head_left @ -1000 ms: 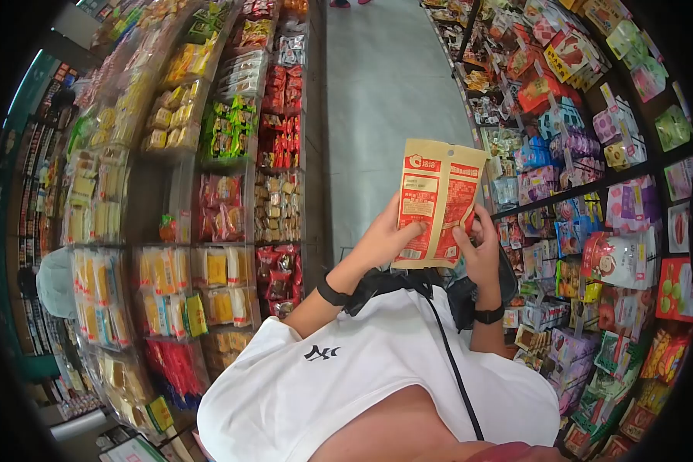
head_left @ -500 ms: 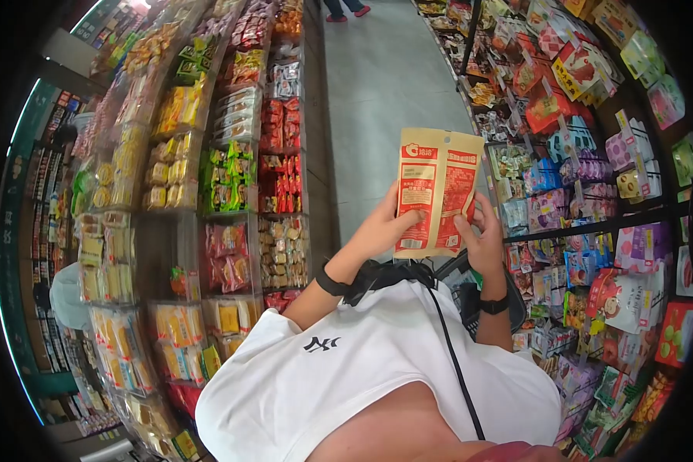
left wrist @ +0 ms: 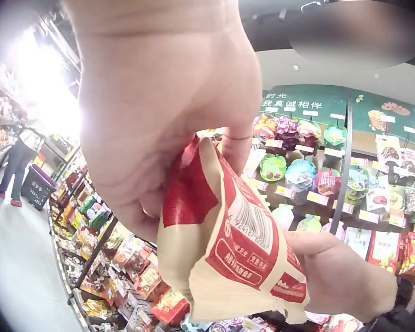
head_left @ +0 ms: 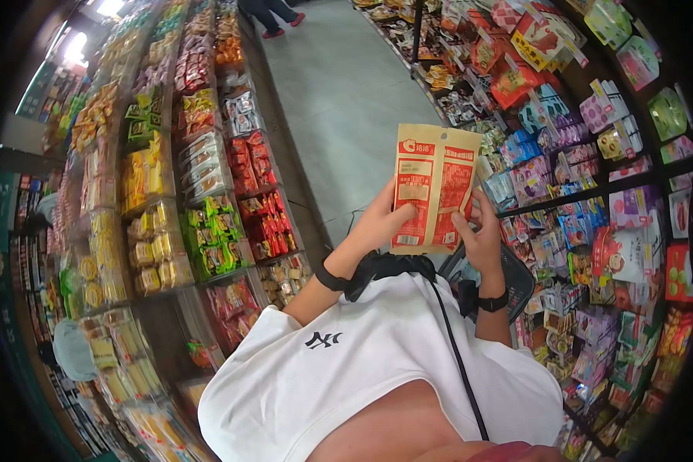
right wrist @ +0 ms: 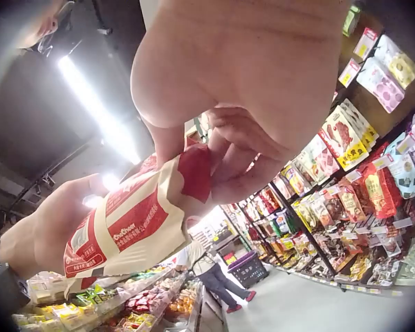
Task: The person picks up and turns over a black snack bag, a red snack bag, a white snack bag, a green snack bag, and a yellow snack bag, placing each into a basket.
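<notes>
A kraft-paper and red snack bag (head_left: 436, 185) is held upright before the chest, its printed panel facing the head camera. My left hand (head_left: 385, 219) grips its left edge, thumb across the printed face. On the opposite edge my right hand (head_left: 481, 235) holds it the same way, fingers partly hidden behind. The left wrist view shows the bag's bottom end with a barcode (left wrist: 252, 221) between both hands. In the right wrist view the bag (right wrist: 131, 221) has its paper side creased near the right fingers.
Bins of wrapped snacks (head_left: 215, 235) line the left side, and hanging packets (head_left: 531, 169) fill the right rack. A dark basket (head_left: 520, 281) is behind the right wrist. Further up the grey aisle floor (head_left: 339, 77), another person (right wrist: 221, 280) stands near a basket (right wrist: 247, 268).
The head view has turned, so the shelves and aisle have shifted and slanted, and more of the far person's legs shows. Both hands keep their hold on the bag.
</notes>
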`<state>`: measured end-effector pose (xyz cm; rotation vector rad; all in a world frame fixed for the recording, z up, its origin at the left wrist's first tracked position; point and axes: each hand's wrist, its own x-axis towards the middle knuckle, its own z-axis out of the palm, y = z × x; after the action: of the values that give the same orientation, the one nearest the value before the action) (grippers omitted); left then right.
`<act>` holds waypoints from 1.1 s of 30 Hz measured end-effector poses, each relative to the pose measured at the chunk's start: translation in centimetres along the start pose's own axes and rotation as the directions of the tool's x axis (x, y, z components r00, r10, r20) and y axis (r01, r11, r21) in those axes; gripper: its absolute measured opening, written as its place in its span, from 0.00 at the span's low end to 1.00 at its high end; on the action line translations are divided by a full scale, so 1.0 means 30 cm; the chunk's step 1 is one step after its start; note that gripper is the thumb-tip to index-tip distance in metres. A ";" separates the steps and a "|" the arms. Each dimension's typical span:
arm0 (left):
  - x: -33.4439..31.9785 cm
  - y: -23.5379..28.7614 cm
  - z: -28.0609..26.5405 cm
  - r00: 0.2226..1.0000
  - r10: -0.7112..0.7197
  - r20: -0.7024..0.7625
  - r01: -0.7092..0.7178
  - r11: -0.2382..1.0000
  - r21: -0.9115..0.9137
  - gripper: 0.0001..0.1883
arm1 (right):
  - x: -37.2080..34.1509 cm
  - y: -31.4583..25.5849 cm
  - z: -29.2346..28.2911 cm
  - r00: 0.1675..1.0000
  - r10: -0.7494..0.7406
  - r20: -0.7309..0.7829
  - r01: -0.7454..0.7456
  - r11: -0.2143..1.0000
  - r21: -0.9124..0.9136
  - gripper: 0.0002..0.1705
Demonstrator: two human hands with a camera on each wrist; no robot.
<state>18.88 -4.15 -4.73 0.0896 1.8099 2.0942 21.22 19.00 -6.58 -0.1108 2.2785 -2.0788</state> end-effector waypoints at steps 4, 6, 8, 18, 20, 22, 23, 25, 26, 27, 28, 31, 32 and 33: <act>0.013 -0.015 -0.079 0.998 0.008 0.062 -0.008 1.000 0.002 0.35 | -0.017 -0.006 0.078 0.997 -0.003 -0.073 0.000 0.999 -0.036 0.34; 0.011 -0.016 -0.106 0.996 0.004 0.086 -0.002 1.000 -0.028 0.32 | -0.032 -0.011 0.115 0.995 -0.004 -0.104 -0.001 0.999 -0.053 0.33; 0.005 -0.020 -0.123 0.993 -0.006 0.120 0.013 0.998 -0.058 0.31 | -0.055 -0.014 0.143 0.991 -0.003 -0.131 -0.006 0.998 -0.068 0.33; -0.022 -0.059 -0.147 0.962 -0.083 0.259 0.115 0.987 -0.111 0.33 | -0.185 -0.043 0.233 0.965 0.070 -0.254 -0.082 0.996 -0.035 0.31; -0.024 -0.064 -0.137 0.958 -0.126 0.258 0.153 0.984 -0.088 0.31 | -0.208 -0.058 0.229 0.960 0.070 -0.273 -0.092 0.993 -0.070 0.31; -0.034 -0.068 -0.111 0.955 -0.155 0.252 0.175 0.983 -0.057 0.30 | -0.235 -0.061 0.211 0.957 0.044 -0.288 -0.072 0.993 -0.088 0.31; -0.039 -0.064 -0.094 0.956 -0.162 0.245 0.176 0.984 -0.038 0.29 | -0.250 -0.060 0.201 0.955 0.029 -0.295 -0.060 0.994 -0.095 0.31; -0.050 -0.046 -0.051 0.960 -0.160 0.231 0.163 0.987 0.007 0.29 | -0.281 -0.057 0.176 0.946 0.036 -0.322 -0.062 0.996 -0.070 0.31; -0.060 -0.032 -0.023 0.963 -0.152 0.223 0.149 0.988 0.031 0.28 | -0.294 -0.056 0.160 0.943 0.037 -0.332 -0.059 0.997 -0.058 0.31; -0.066 -0.024 0.003 0.966 -0.144 0.213 0.135 0.989 0.055 0.28 | -0.308 -0.053 0.143 0.939 0.033 -0.341 -0.055 0.997 -0.054 0.32; -0.066 -0.027 0.025 0.966 -0.133 0.223 0.121 0.990 0.067 0.28 | -0.325 -0.049 0.126 0.936 0.031 -0.350 -0.052 0.997 -0.049 0.32; -0.071 -0.046 0.128 0.958 -0.109 0.265 0.096 0.993 0.064 0.27 | -0.392 -0.039 0.044 0.928 0.041 -0.371 -0.062 0.997 -0.044 0.33; -0.077 -0.052 0.176 0.953 -0.107 0.285 0.100 0.994 0.038 0.28 | -0.421 -0.034 0.011 0.924 0.049 -0.378 -0.071 0.996 -0.045 0.33; -0.085 -0.059 0.228 0.946 -0.106 0.305 0.108 0.994 0.012 0.28 | -0.452 -0.030 -0.024 0.918 0.042 -0.394 -0.065 0.997 -0.045 0.33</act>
<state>23.63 1.69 -4.78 0.2908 1.5879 1.8900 34.67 20.85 -5.73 0.4019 2.5197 -2.1695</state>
